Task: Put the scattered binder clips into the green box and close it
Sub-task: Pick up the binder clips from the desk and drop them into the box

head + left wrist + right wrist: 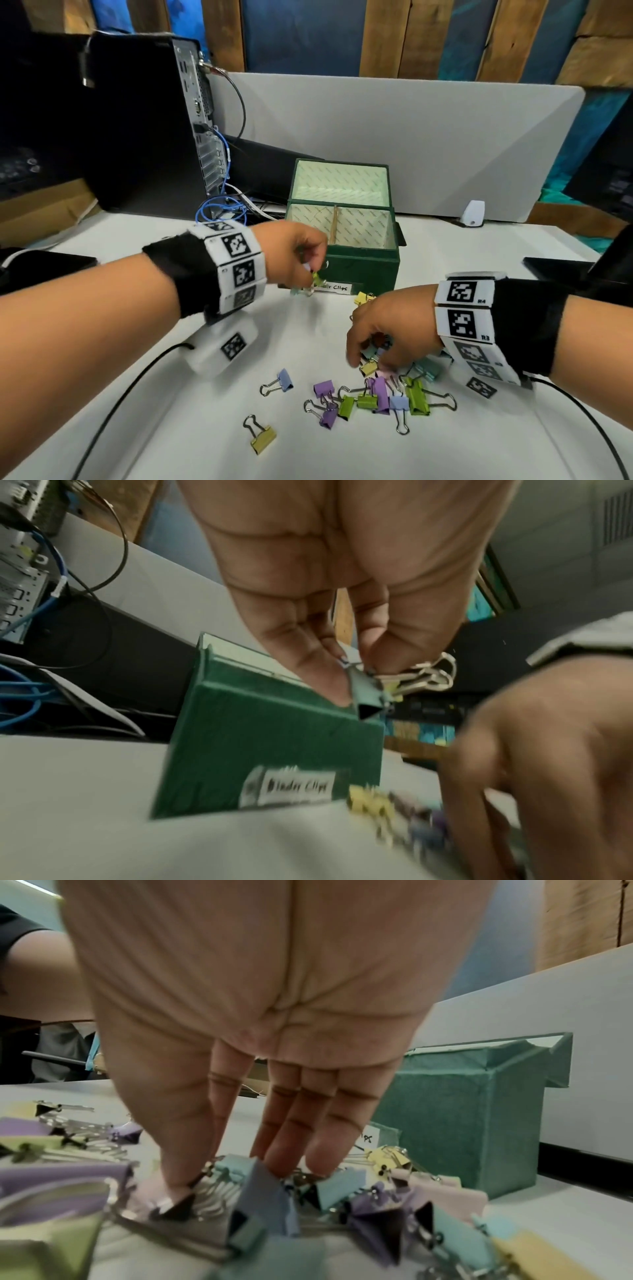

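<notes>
Binder clips (373, 397) in purple, green, blue and yellow lie scattered on the white desk (171, 428) near me, most in a loose heap to the right, with two strays further left. My left hand (294, 255) is raised just in front of the green box (359, 265), at its near left corner, thumb and fingertips pinching a small bunch of clips (369, 688), their wire handles sticking out to one side. My right hand (383, 329) is down on the heap, fingers (291, 1137) reaching straight down into the clips with the thumb opposite, starting to close on some; whether it has any gripped yet, I cannot tell. I judge this an early stage of collecting: most clips are not yet boxed. Next my left hand needs to lift over the box's near wall and let go above the opening. Its lid (339, 181) stands open at the far side. Inside, a thin divider (334, 224) splits the papered interior into two compartments; the parts I can see hold no clips.
</notes>
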Tool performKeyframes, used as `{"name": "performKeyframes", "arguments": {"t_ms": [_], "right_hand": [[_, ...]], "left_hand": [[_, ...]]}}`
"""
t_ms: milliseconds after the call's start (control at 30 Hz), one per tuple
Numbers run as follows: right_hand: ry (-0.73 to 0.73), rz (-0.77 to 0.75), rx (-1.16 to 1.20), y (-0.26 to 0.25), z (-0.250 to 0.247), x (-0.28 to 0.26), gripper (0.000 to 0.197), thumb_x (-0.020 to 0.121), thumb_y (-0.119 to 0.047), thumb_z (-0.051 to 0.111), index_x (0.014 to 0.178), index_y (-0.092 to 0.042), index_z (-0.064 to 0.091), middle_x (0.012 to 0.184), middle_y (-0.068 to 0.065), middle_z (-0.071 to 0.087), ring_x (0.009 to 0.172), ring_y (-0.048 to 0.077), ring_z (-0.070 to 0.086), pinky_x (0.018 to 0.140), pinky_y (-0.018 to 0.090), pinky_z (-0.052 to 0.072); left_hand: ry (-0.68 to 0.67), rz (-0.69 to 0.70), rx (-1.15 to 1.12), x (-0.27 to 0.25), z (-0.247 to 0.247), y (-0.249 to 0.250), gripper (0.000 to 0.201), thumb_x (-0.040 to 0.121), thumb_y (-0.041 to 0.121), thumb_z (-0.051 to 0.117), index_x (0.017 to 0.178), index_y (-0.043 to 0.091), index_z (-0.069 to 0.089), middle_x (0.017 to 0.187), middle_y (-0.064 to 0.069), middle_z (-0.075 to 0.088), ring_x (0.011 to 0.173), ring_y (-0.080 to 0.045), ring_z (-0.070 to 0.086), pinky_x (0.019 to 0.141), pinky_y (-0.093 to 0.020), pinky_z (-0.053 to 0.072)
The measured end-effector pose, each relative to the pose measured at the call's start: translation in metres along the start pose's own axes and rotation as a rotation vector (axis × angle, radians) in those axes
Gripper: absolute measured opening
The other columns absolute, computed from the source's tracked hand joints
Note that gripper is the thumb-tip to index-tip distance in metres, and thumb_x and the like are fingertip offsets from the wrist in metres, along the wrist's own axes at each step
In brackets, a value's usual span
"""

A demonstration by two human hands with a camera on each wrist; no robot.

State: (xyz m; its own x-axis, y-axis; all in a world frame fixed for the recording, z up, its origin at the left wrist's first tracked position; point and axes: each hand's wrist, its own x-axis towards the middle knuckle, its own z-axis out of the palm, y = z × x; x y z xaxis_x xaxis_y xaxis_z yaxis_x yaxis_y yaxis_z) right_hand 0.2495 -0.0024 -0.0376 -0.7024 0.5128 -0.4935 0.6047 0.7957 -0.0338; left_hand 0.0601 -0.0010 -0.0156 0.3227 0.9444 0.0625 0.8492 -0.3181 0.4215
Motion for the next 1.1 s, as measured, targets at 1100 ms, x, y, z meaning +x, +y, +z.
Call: {"name": "performKeyframes", "arguments": {"t_ms": [1100], "right_hand": [[-0.036,-0.012,-0.003,0.004,0.0,-0.001,0.054,0.077,-0.035,0.071,0.124,-0.046,0.048,0.123,-0.007,0.049,0.109,0.015,0.05,0.091,0.032,0.048]], "left_hand": [[-0.495,0.038,0.084,-0.044,0.022,-0.012,0.044,0.065,0.037,0.08,0.101,0.049,0.057,0.105,0.018,0.052,0.091,-0.007,0.062,0.065,-0.004,0.045]]}}
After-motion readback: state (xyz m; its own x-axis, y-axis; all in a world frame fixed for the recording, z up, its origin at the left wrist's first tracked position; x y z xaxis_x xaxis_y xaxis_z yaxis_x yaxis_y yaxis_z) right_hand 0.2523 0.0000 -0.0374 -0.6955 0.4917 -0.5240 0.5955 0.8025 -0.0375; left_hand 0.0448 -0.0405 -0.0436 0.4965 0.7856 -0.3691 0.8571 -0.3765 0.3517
